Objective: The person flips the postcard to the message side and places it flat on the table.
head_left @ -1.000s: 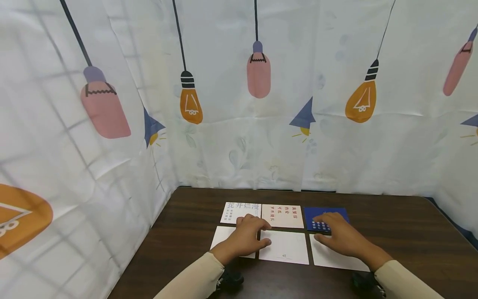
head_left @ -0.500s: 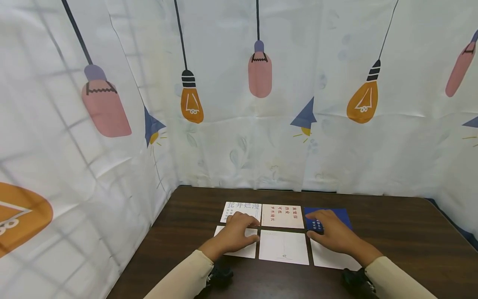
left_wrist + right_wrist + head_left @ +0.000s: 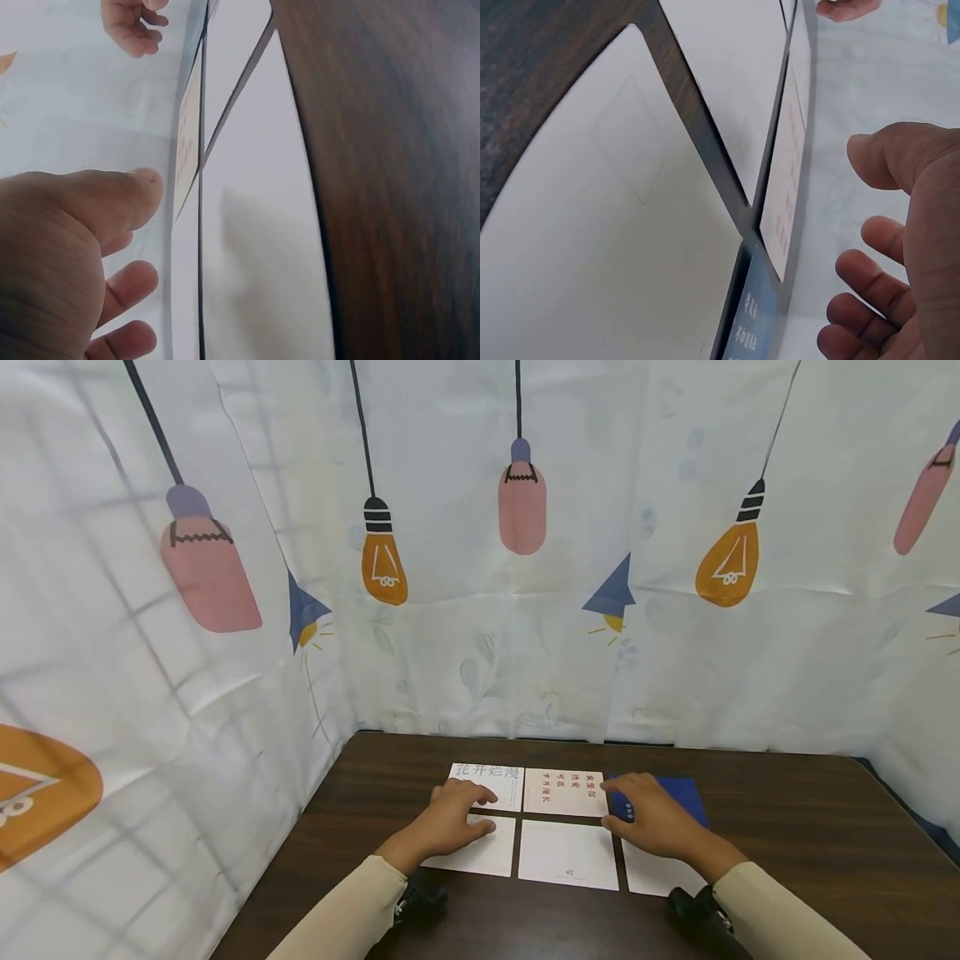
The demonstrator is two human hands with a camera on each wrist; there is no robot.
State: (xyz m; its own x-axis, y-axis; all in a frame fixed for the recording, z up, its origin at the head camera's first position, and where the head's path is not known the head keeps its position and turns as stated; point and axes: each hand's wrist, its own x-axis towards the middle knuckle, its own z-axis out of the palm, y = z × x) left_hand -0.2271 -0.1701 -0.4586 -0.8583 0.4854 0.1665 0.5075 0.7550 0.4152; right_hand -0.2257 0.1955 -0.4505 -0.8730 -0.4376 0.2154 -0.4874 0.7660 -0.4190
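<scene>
Cards lie flat in two rows on the dark wooden table [image 3: 780, 827]. My left hand [image 3: 444, 820] is over the two left cards: a white card with blue-grey characters [image 3: 512, 795] behind and a blank-looking white card [image 3: 491, 857] in front. Its fingers are loosely bent and hold nothing. Above the blue card [image 3: 684, 795] and the front right white card [image 3: 651, 875] is my right hand [image 3: 660, 820], also holding nothing. Its fingertips reach the right edge of the cream card with red characters [image 3: 561, 803]. A white card with a small mark [image 3: 567, 852] lies between the hands.
A white curtain [image 3: 450, 677] printed with lamps hangs behind the table and along its left side. A black device [image 3: 420, 902] is strapped under the left wrist, and another black device [image 3: 697, 914] under the right. Narrow gaps separate the cards.
Both hands have shifted left over the table. The left has moved off the front middle card, and the right has come to the cream card's edge. The cards keep their layout.
</scene>
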